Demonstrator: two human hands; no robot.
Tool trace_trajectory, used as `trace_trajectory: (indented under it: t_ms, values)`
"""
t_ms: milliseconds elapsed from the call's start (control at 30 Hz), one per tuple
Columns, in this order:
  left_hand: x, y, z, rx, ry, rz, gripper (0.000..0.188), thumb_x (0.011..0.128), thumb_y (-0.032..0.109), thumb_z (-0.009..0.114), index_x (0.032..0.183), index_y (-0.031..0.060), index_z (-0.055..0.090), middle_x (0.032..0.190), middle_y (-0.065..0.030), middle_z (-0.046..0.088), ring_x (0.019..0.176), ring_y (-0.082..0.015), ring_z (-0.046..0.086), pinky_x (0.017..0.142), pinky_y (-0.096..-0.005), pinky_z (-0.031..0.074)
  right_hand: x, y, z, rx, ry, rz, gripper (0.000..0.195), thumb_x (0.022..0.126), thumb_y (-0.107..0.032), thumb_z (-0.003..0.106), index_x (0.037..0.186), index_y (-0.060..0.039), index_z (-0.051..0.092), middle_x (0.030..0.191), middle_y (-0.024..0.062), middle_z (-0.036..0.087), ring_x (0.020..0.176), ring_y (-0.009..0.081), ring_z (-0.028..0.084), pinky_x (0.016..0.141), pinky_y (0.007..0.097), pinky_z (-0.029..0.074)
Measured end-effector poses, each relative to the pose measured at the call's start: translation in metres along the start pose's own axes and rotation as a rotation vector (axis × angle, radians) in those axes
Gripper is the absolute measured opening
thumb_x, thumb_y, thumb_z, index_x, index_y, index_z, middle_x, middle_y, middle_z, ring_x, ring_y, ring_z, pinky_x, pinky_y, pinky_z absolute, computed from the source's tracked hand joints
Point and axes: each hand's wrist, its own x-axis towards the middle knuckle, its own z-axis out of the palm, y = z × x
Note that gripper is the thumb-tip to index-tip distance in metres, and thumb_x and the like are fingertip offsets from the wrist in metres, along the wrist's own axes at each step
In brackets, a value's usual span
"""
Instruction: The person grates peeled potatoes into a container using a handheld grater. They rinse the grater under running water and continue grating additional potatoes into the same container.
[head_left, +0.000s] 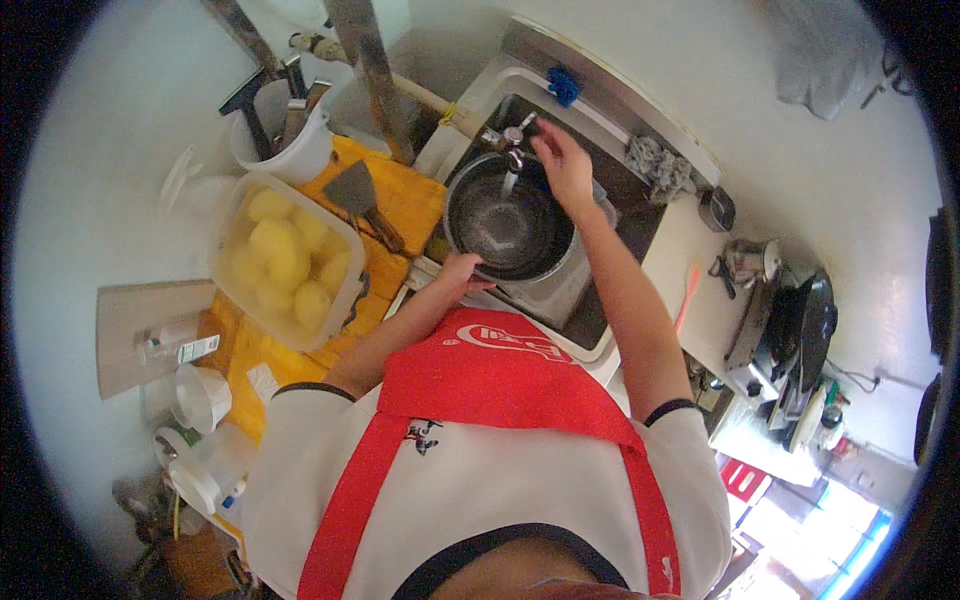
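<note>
A round metal pot (459, 214) sits in the sink (581, 311), with water in it. From the faucet (514, 139) above, a stream of water (508, 184) falls into the pot and ripples the surface. My left hand (459, 274) grips the pot's near rim, thumb on top and fingers below. Beside the faucet's lever (529, 120) is my right hand (564, 169), its fingers bent and slightly apart; whether they touch the lever cannot be told. Part of a translucent container (606, 206) shows to the right of the pot.
On an orange cloth (401, 191) at left stand a plastic tub of peeled potatoes (279, 247) and a scraper (356, 191). A white bucket (300, 159) holds several tools. Blue scourer (562, 86) and grey scrubbers (660, 166) lie along the sink's back edge. Pans (806, 322) stand at right.
</note>
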Motion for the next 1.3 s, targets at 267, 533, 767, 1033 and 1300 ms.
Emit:
trace_trajectory:
  t_ms: [267,533,767,1033,1300]
  values:
    - [-0.004,0.007,0.005,0.119,-0.009,-0.014,0.049,0.076,0.003,0.049,0.121,0.0016,0.031,0.105,-0.0219,0.052,0.077,-0.0395,0.060,0.053,-0.0449,0.057,-0.152,0.031,0.019,-0.110,0.091,-0.066,0.020,0.082,-0.005,0.054,0.101,-0.0061,0.060,0.095,0.0136,0.058,0.088,0.0299,0.056,0.078,0.0365,0.044]
    - [-0.040,0.009,0.021,-0.160,-0.085,-0.241,0.044,0.074,0.000,0.044,0.117,-0.0040,0.034,0.110,-0.0242,0.047,0.095,-0.0426,0.053,0.072,-0.0471,0.054,-0.148,-0.009,-0.012,-0.118,0.225,-0.066,0.020,0.082,-0.003,0.053,0.099,-0.0062,0.060,0.097,0.0116,0.058,0.095,0.0282,0.054,0.089,0.0385,0.039]
    - [-0.042,0.036,0.027,-0.165,-0.227,-0.496,0.046,0.073,0.007,0.044,0.117,-0.0056,0.035,0.111,-0.0272,0.048,0.096,-0.0420,0.053,0.076,-0.0446,0.052,-0.118,-0.019,-0.030,-0.280,0.193,-0.233,0.023,0.080,-0.006,0.054,0.102,-0.0085,0.060,0.100,0.0096,0.058,0.104,0.0284,0.051,0.100,0.0487,0.025]
    - [-0.061,0.017,0.027,0.122,-0.121,-0.138,0.039,0.070,0.001,0.045,0.108,-0.0068,0.042,0.102,-0.0245,0.053,0.088,-0.0406,0.058,0.072,-0.0508,0.053,-0.175,0.041,-0.014,-0.032,0.224,0.337,0.078,0.073,0.000,0.049,0.140,-0.0070,0.009,0.138,0.0162,0.025,0.128,0.0299,0.025,0.104,0.0374,0.022]
    - [-0.034,0.058,0.044,0.315,-0.140,-0.117,0.040,0.074,0.008,0.046,0.110,-0.0078,0.034,0.088,-0.0311,0.056,0.070,-0.0421,0.062,0.055,-0.0458,0.055,-0.144,0.052,-0.016,0.554,0.056,0.941,0.047,0.077,-0.013,0.056,0.120,-0.0066,0.038,0.111,0.0097,0.050,0.093,0.0232,0.053,0.067,0.0372,0.049]
